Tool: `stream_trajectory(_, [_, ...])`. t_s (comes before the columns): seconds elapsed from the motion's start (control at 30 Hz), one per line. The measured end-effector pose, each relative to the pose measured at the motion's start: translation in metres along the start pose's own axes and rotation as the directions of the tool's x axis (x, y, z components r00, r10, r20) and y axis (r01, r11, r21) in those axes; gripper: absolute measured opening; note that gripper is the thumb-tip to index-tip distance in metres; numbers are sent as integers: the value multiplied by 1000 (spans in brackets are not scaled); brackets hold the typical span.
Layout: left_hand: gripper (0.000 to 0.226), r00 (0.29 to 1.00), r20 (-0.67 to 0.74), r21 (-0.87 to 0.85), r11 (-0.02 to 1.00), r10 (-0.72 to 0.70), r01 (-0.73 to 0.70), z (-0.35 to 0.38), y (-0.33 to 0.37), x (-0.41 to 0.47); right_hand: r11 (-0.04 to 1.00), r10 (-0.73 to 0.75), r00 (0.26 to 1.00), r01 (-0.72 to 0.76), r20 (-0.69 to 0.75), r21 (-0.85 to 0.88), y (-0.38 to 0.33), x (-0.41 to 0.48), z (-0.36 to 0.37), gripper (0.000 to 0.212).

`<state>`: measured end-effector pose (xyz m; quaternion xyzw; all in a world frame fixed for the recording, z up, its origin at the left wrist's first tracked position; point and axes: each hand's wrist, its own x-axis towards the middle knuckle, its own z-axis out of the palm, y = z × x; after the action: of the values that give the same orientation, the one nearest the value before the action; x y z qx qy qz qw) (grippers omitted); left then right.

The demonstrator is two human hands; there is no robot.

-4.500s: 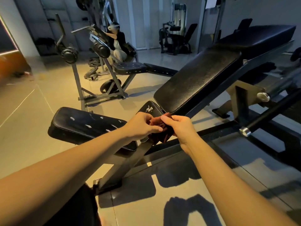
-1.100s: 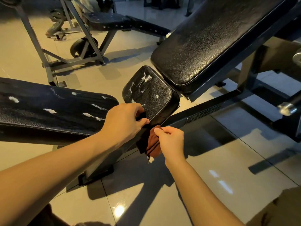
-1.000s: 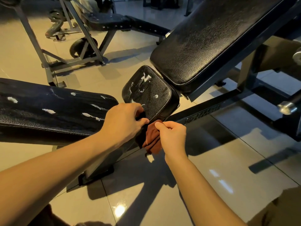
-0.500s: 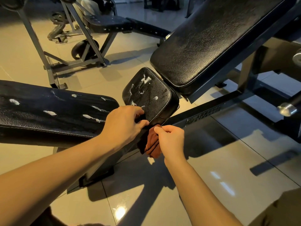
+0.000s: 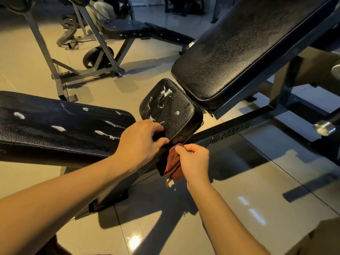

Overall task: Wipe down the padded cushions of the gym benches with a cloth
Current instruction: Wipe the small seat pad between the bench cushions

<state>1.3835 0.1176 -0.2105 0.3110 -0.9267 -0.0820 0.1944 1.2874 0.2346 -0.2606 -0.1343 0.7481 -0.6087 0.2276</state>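
Note:
A small black seat cushion (image 5: 171, 107) with white smears sits in the middle, below a long inclined back pad (image 5: 239, 46). A flat black bench cushion (image 5: 55, 126) with white streaks lies at the left. A reddish-brown cloth (image 5: 173, 165) hangs bunched just under the seat cushion's near edge. My left hand (image 5: 141, 146) grips the cloth's dark upper part against that edge. My right hand (image 5: 193, 161) pinches the cloth's top fold between thumb and forefinger.
The dark steel frame (image 5: 239, 126) runs right from under the seat, with a chrome peg (image 5: 324, 126) at the far right. Another bench with a grey stand (image 5: 103, 52) is behind on the glossy tiled floor (image 5: 239, 181). A seated person is partly visible at the top.
Since 4.5 s ago the view has dropped and closed in on the seat cushion. In the last second both hands stay at the cloth, with the right hand shifting its pinch slightly.

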Motion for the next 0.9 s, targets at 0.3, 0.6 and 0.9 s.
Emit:
stream_trajectory(0.3, [42, 1000, 10, -35, 999, 2, -2, 2, 0, -1, 1000, 12, 1000, -12, 18, -21, 1, 2, -2, 13])
stream_trajectory(0.6, [42, 1000, 24, -70, 998, 1, 0, 1, -3, 1, 916, -303, 842, 387, -447, 108, -61, 22, -41, 8])
stream_trajectory(0.9, [45, 999, 30, -103, 994, -40, 43, 2, -5, 5, 922, -366, 864, 387, -346, -12, -28, -6, -14, 13])
